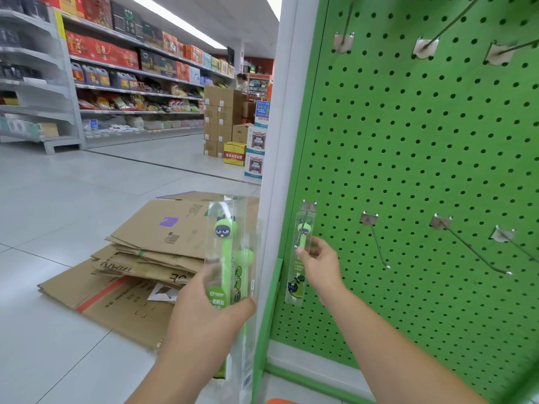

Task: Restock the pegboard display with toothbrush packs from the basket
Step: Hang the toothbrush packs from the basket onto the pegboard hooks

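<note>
The green pegboard (423,158) fills the right side, with a row of bare metal hooks near its top and another low down; it serves as landmark. Left of the pegboard, far down the aisle, store shelves (122,83) carry red boxes, jugs and packets, and stacked cartons (223,121) stand on the floor nearer the pegboard's white edge post. On the floor just left of the pegboard's foot lies a heap of flattened cardboard (140,258). In front of that heap, the left hand (204,313) grips clear toothbrush packs (230,258) upright, fingers and thumb wrapped round their lower part; each clear case holds a green toothbrush with a cartoon head, and how many packs there are I cannot tell. On the pegboard's lower-left hook (306,217) hangs a single toothbrush pack (300,258), a green brush inside; the right hand (319,266) pinches its middle between thumb and fingers. An orange sliver (277,401) shows below the pegboard, at the bottom edge.
</note>
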